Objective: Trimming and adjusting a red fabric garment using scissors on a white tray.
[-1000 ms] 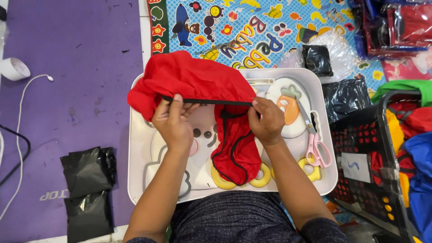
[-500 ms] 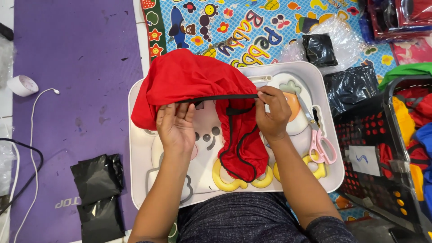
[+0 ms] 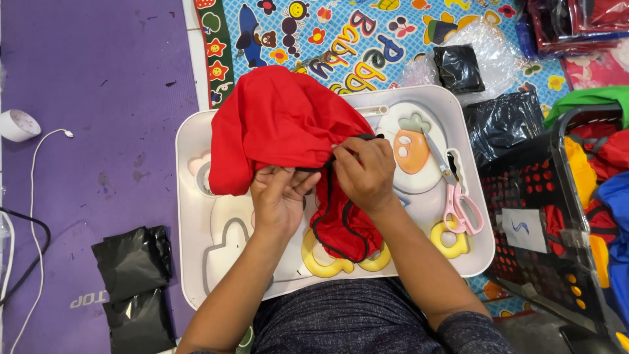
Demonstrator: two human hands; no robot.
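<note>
White tray (image 3: 190,216) on lap: red cloth (image 3: 282,124) bunched over its top-left half, black-edged part trailing to the bottom edge; pink scissors (image 3: 458,203) by the right edge. Black basket (image 3: 524,196) right of tray, coloured cloth inside. Since half a second ago the hands have closed together; black trim no longer stretched flat. Left hand (image 3: 278,200) half open, fingers under the cloth. Right hand (image 3: 363,174) pinched shut on the trim, touching the left fingertips
</note>
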